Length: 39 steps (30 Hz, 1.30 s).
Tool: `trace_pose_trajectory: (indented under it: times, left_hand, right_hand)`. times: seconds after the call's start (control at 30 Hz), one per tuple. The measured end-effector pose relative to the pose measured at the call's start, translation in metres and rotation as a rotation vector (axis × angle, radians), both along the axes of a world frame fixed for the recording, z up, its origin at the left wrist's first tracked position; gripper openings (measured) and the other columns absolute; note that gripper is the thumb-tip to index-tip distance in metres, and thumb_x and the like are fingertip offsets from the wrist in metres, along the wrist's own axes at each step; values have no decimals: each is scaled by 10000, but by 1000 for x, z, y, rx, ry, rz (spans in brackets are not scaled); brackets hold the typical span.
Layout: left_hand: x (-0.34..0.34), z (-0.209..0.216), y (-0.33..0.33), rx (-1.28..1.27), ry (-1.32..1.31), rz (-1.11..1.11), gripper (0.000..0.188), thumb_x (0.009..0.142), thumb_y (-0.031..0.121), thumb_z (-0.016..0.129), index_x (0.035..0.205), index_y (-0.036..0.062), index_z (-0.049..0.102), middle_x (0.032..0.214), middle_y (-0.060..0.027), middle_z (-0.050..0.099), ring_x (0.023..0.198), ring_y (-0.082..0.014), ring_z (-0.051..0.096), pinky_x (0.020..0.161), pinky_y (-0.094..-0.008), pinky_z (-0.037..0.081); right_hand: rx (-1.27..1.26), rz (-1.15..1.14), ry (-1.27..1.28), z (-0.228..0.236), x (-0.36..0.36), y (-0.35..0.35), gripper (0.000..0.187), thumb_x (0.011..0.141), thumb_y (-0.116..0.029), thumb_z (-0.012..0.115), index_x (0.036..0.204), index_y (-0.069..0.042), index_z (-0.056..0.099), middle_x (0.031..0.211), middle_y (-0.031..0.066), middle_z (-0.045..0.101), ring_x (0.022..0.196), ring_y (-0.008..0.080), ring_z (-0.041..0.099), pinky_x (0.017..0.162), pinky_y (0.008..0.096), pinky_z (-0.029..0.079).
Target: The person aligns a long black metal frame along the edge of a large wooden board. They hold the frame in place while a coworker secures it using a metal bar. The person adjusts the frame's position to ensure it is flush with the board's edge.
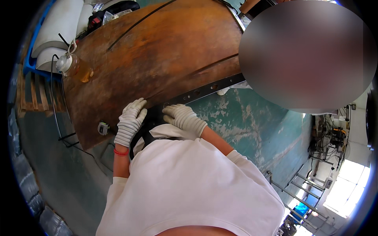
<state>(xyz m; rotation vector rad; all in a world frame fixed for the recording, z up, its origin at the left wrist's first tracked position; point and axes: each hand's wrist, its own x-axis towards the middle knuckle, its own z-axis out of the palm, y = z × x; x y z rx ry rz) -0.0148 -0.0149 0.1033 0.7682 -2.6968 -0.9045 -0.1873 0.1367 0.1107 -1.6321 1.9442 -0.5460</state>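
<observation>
Both my hands wear off-white knitted gloves with ribbed cuffs. My left hand (132, 119) lies on the near edge of the brown tabletop (157, 55), its fingers stretched out and the thumb apart, holding nothing I can see. My right hand (184, 118) is at the near end of a black bar with holes (204, 92) that runs along the table's edge. Its fingers reach left with the thumb apart, and a small thin dark loop shows at the fingertips; whether they touch it I cannot tell. A small tape measure (103, 128) sits left of my left hand.
A jar of amber liquid (76, 69) stands at the table's left side. A black cable (141, 23) crosses the far tabletop. White rolls (59, 27) lie beyond a wooden pallet (37, 90). A large blurred patch hides the upper right. Metal racks (303, 192) stand right.
</observation>
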Motion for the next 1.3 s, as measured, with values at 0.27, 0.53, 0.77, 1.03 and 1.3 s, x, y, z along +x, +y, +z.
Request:
trace_pose_trajectory:
  times: [0.27, 0.53, 0.77, 1.03, 1.3]
  left_hand:
    - [-9, 40, -5, -157, 281, 190, 353, 800, 75, 557, 1150, 111, 571, 1351, -123, 392, 1237, -306, 371, 1015, -370, 308]
    - [-3, 37, -2, -124, 326, 252, 332, 791, 64, 569, 1122, 88, 588, 1341, -110, 408, 1222, -290, 393, 1003, -358, 331]
    - [-1, 28, 1, -95, 264, 224, 312, 808, 99, 560, 1118, 91, 587, 1349, -107, 399, 1227, -291, 386, 1001, -358, 329]
    - [-3, 23, -2, -73, 262, 217, 296, 812, 113, 550, 1103, 83, 596, 1354, -110, 391, 1226, -297, 384, 1006, -365, 321]
    - [-3, 10, -4, -46, 263, 197, 300, 805, 114, 559, 1101, 85, 599, 1359, -106, 386, 1232, -300, 378, 1005, -369, 320]
  right_hand:
    - [25, -18, -14, 0, 2, 4, 324, 828, -320, 495, 1011, -76, 602, 1030, 98, 601, 962, 276, 551, 852, 358, 416]
    - [286, 65, -44, 10, 0, -6, 394, 856, -319, 427, 1146, -81, 549, 1182, 104, 541, 1105, 276, 483, 934, 362, 376]
    - [310, 81, -20, -5, 1, -8, 378, 842, -309, 426, 1115, -87, 564, 1141, 101, 565, 1065, 278, 510, 906, 369, 393]
    - [130, 19, 6, -20, 2, 0, 352, 850, -358, 474, 1036, -91, 610, 1015, 104, 617, 935, 294, 568, 813, 374, 445]
    - [247, 15, -22, -13, 1, -2, 368, 853, -359, 448, 1063, -94, 592, 1019, 124, 609, 952, 303, 559, 827, 383, 435]
